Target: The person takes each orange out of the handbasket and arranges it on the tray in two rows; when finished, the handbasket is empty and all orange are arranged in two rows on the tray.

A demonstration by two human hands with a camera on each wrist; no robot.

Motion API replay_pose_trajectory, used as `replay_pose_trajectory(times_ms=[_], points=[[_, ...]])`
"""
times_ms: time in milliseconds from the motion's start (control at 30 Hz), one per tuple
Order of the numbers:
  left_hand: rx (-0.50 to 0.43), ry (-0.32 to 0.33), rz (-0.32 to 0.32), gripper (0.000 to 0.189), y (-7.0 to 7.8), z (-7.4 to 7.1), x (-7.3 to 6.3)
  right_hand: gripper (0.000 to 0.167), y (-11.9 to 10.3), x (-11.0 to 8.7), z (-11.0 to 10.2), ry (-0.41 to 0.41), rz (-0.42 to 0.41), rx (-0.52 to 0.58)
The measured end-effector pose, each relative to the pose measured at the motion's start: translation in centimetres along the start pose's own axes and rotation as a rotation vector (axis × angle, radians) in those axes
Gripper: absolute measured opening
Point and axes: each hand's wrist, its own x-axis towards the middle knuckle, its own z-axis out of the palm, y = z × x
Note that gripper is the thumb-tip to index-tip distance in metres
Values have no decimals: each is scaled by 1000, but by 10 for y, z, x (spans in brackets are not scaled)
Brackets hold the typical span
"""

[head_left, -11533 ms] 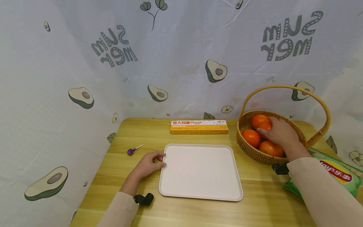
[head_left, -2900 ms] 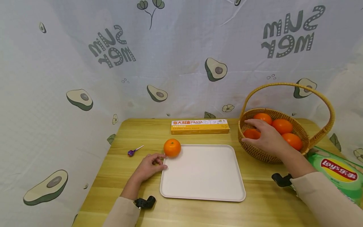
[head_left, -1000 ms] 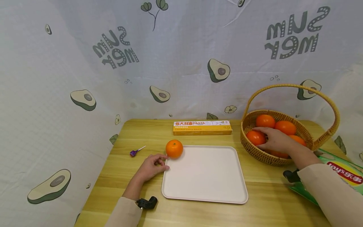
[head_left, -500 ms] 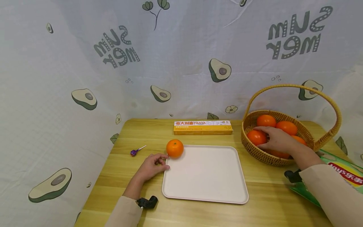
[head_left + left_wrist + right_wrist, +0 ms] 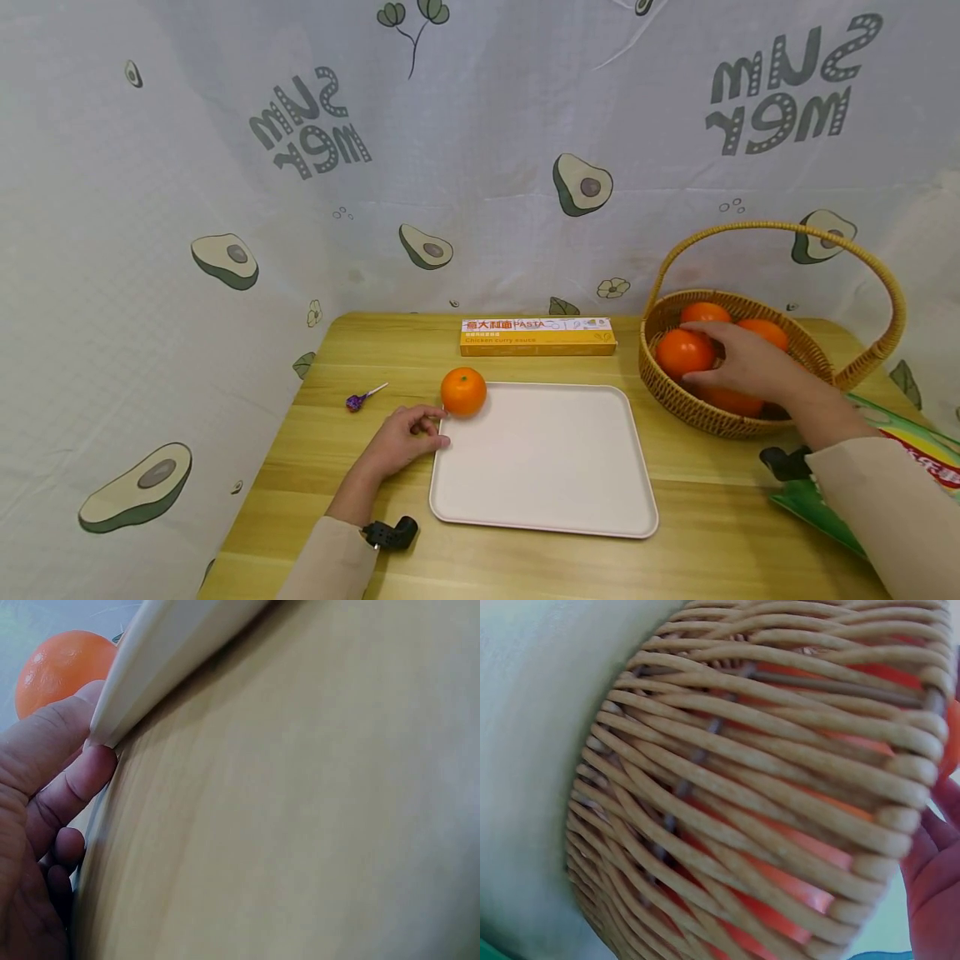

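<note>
Here, the left hand [image 5: 399,443] pinches the tray [image 5: 543,467]; the right hand [image 5: 742,358] curls round a fruit [image 5: 683,354] at the basket [image 5: 670,402]

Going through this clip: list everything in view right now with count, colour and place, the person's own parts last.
Tray: one, off-white, mid-table
Orange: one, orange, at the tray's far left corner
Basket: one, tan wicker, table's right
Round fruit: at least four, red-orange, in the basket
Pasta box: one, yellow and white, behind the tray
Lollipop: one, purple, white stick, left of the tray
Bag: one, mostly green, far right, partly hidden
Table: one, light wood, underneath
Curtain: white, avocado prints, background
Wrist devices: two, black, one per wrist
Sleeves: two, beige, on both arms
Left hand: one, bare, pinching the tray's left rim
Right hand: one, bare, gripping the leftmost basket fruit
</note>
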Motion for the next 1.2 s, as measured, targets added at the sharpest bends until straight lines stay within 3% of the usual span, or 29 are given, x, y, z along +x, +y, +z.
replay_pose_trajectory(times_ms=[533, 767, 1000, 1200], points=[[-12, -2, -7, 32, 1, 0, 1, 89, -18, -10, -14, 112, -10, 91], [-17, -6, -3, 33, 1, 0, 1, 85, -36, -15, -6, 203, -60, 194], [-19, -5, -7, 32, 2, 0, 1, 88, -56, -14, 7, 215, -49, 203], [-18, -3, -8, 33, 3, 0, 1, 89, -70, -10, 18, 219, -92, 237]])
